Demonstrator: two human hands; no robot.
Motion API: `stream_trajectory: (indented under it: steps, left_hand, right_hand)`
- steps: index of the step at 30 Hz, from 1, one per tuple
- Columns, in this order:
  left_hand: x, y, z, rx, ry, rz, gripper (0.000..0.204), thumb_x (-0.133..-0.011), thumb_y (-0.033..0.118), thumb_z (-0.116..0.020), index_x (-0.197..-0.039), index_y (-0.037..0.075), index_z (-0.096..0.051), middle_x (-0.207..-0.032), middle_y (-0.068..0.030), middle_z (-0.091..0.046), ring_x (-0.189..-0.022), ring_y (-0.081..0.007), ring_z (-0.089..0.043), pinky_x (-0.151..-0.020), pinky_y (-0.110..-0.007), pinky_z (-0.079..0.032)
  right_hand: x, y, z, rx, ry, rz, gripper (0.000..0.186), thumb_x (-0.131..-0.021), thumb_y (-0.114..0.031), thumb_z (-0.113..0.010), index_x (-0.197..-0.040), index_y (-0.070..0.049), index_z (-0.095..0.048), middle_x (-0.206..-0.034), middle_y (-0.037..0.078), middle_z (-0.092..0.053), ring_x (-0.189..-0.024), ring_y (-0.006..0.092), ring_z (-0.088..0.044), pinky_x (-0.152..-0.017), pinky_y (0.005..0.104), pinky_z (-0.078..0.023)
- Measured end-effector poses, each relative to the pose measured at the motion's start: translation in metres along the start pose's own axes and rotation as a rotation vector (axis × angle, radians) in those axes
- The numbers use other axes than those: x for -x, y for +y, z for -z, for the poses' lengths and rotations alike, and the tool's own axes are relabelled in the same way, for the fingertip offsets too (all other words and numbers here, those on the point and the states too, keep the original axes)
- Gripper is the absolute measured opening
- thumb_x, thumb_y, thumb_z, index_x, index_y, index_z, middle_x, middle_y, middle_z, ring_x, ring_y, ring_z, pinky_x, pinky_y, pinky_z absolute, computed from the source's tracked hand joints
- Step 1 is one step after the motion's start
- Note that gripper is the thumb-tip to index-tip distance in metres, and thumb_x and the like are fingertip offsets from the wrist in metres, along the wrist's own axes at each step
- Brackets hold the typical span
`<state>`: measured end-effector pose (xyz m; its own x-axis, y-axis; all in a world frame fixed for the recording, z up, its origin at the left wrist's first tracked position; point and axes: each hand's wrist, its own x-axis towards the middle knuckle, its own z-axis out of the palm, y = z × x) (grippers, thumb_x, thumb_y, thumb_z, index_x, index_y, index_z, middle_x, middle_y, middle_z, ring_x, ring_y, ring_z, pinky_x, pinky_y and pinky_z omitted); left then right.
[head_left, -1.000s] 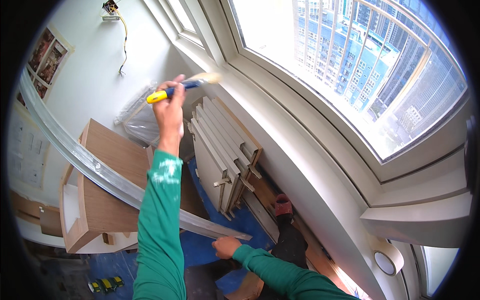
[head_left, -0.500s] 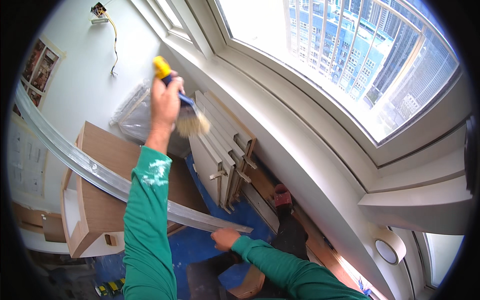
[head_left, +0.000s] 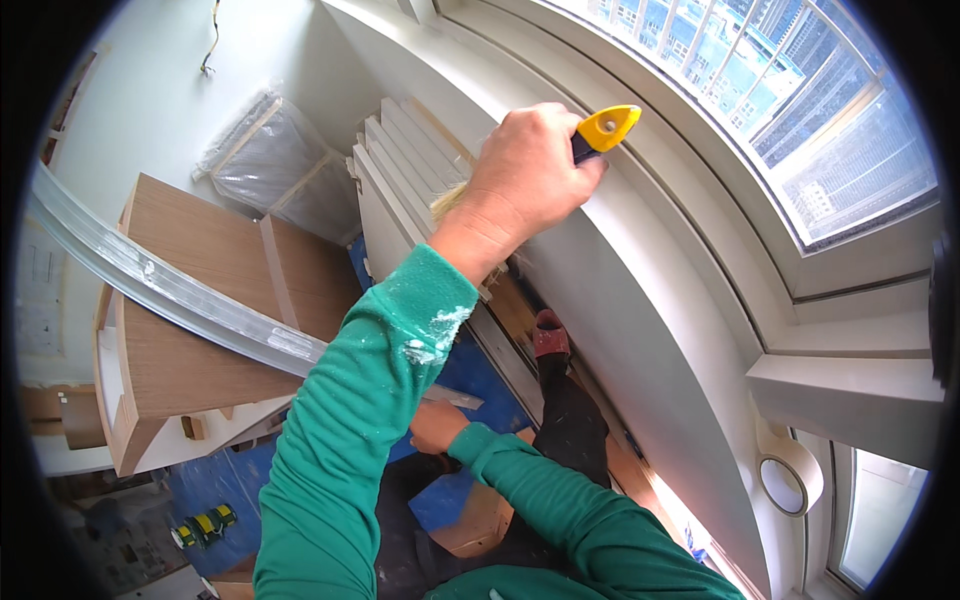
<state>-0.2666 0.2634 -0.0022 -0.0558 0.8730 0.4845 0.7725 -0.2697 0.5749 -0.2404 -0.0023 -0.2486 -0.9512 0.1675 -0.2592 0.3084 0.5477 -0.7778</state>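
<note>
My left hand [head_left: 523, 178] is closed around a paintbrush [head_left: 606, 130] with a yellow-and-dark handle, raised in front of the white curved ledge [head_left: 630, 285] below the window; the pale bristles are mostly hidden behind my hand. Lower down, my right hand [head_left: 436, 425] has its fingers wrapped at the end of a long silvery metal strip [head_left: 180, 290], which slants from the upper left and passes behind my left sleeve, marked with white smears. Several white panels [head_left: 395, 200] lean beneath the ledge, behind my left hand.
A wooden cabinet [head_left: 190, 360] stands left on blue floor covering [head_left: 240, 480], near a plastic-wrapped object [head_left: 270, 150] and a green-yellow tool [head_left: 205, 525]. My slippered foot [head_left: 550, 335] is by the ledge's base. A tape roll [head_left: 785, 480] is at right. Wires [head_left: 210, 45] hang from the wall.
My left hand has swung to the right with the brush, which has turned so its yellow end points right. My right hand has shifted slightly left and up in the picture.
</note>
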Motion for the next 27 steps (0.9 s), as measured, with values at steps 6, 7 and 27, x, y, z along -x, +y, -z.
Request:
stream_trajectory:
  steps: [6, 7, 27]
  left_hand:
    - [0.007, 0.005, -0.008, -0.026, 0.062, -0.009, 0.032, -0.083, 0.028, -0.085, -0.084, 0.0, -0.072, -0.073, -0.0146, -0.069, -0.064, -0.0309, -0.069, -0.063, -0.04, -0.056]
    - [0.009, 0.005, -0.009, -0.03, 0.06, -0.007, 0.031, -0.083, 0.029, -0.086, -0.084, 0.0, -0.072, -0.073, -0.0143, -0.069, -0.063, -0.0306, -0.069, -0.062, -0.04, -0.055]
    - [0.008, 0.024, -0.007, -0.035, -0.087, 0.164, 0.027, -0.079, 0.026, -0.085, -0.094, 0.005, -0.079, -0.087, -0.0148, -0.077, -0.084, -0.0373, -0.075, -0.081, -0.047, -0.062]
  right_hand:
    - [-0.024, 0.021, -0.046, -0.051, 0.218, 0.112, 0.024, -0.085, -0.017, -0.071, -0.105, -0.004, -0.075, -0.108, 0.017, -0.077, -0.103, 0.037, -0.075, -0.088, 0.0545, -0.057]
    - [-0.024, 0.022, -0.051, -0.061, 0.237, 0.124, 0.025, -0.085, -0.017, -0.071, -0.105, -0.004, -0.076, -0.108, 0.017, -0.077, -0.103, 0.037, -0.075, -0.088, 0.0544, -0.057]
    - [-0.025, 0.025, -0.066, -0.097, 0.276, 0.176, 0.026, -0.084, -0.02, -0.074, -0.104, -0.004, -0.079, -0.111, 0.018, -0.076, -0.105, 0.0353, -0.075, -0.089, 0.0522, -0.058]
